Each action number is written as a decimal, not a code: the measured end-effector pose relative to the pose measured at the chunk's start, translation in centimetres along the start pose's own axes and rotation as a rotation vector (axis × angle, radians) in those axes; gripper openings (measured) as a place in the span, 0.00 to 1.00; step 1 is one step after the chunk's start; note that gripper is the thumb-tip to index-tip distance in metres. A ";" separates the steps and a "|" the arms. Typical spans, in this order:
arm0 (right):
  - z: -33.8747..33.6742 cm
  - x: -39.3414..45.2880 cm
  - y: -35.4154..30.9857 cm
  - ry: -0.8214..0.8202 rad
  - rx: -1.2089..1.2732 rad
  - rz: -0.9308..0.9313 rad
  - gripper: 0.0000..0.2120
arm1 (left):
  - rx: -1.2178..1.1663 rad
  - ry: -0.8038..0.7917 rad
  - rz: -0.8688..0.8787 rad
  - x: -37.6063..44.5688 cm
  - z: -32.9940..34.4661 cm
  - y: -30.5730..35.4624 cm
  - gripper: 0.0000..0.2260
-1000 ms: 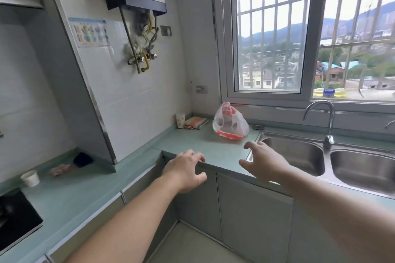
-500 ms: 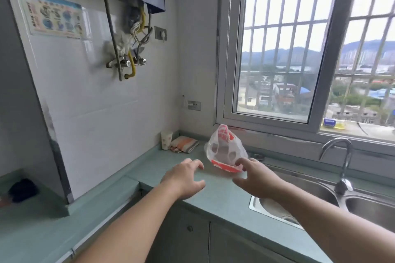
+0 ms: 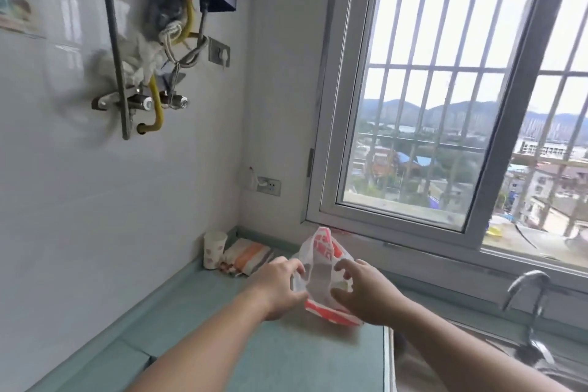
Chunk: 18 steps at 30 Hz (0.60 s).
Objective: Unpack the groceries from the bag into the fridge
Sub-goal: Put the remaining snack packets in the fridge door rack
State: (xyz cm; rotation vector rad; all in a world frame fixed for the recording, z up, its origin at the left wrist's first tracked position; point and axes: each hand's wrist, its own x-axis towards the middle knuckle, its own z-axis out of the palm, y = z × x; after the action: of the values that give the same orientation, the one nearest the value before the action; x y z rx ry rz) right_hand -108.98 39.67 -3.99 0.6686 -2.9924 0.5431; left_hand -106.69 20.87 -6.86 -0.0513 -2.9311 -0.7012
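A white, red-printed plastic grocery bag (image 3: 322, 250) stands on the green countertop (image 3: 280, 356) below the window. My left hand (image 3: 276, 287) is at the bag's left side, its curved fingertips and thumb against the plastic. On the bag's right front, my right hand (image 3: 366, 293) has its fingers spread and bent toward the bag, covering the lower right corner. Neither hand visibly squeezes or lifts the bag. Its contents are hidden. No fridge is in view.
A paper cup (image 3: 214, 248) and a folded striped cloth (image 3: 247, 256) lie in the corner left of the bag. A steel sink (image 3: 445, 363) and tap (image 3: 530, 305) are to the right. Pipes (image 3: 152, 102) hang from a heater on the tiled wall.
I have stepped closer to the counter corner. Both hands have moved forward from the counter's edge to either side of the bag, which now looks larger and nearer.
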 end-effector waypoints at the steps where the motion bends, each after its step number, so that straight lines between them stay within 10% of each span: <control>1: 0.2 1.4 0.5 0.006 0.013 -0.002 0.22 | 0.005 -0.009 0.000 1.4 0.2 -0.3 0.17; 18: 7.8 21.6 13.1 -0.061 0.169 0.179 0.21 | 0.007 -0.204 -0.072 23.2 9.6 -5.5 0.21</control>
State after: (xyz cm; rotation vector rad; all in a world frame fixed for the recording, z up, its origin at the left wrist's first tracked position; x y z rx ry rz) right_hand -133.63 39.29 -13.41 0.4332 -3.1076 0.8063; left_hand -131.11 20.44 -14.78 -0.0173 -3.1441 -0.7364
